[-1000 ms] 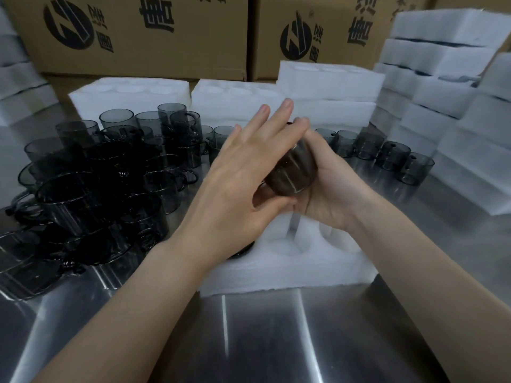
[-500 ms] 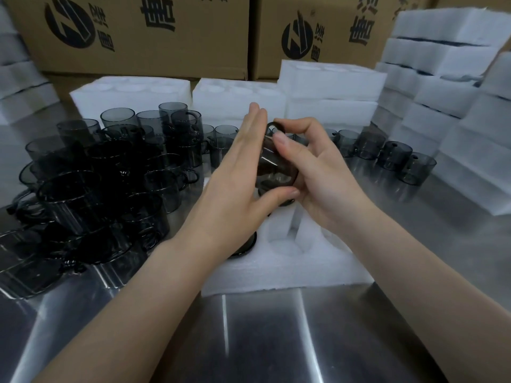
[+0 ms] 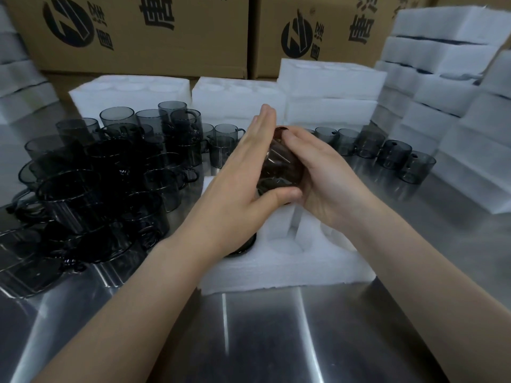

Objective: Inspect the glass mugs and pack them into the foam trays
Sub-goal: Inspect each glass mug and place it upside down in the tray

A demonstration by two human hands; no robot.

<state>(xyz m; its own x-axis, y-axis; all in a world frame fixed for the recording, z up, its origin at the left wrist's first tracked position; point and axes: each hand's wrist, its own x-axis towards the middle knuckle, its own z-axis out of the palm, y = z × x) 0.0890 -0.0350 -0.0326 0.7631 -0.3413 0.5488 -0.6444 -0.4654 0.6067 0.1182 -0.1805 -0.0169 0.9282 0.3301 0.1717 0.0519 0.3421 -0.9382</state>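
glass mug (image 3: 279, 170) rolled further since half a second ago, held above the near foam tray (image 3: 276, 269), left hand (image 3: 237, 189) flat-fingered with thumb hooked under it, right hand (image 3: 326, 178) cupped round it: inspection ongoing, seating in tray pending.

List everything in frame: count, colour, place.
held mug: one, dark smoky glass, between both hands above the tray
tray: one, white foam, front centre
packed mug: one, dark, tray's left pocket, partly hidden
loose mugs: many, grey glass, heaped left
mug row: several, grey, right of hands
spare trays: many, white, back and right stacks
boxes: at least two, brown, rear
table: one, steel
left hand: grips held mug
right hand: grips held mug
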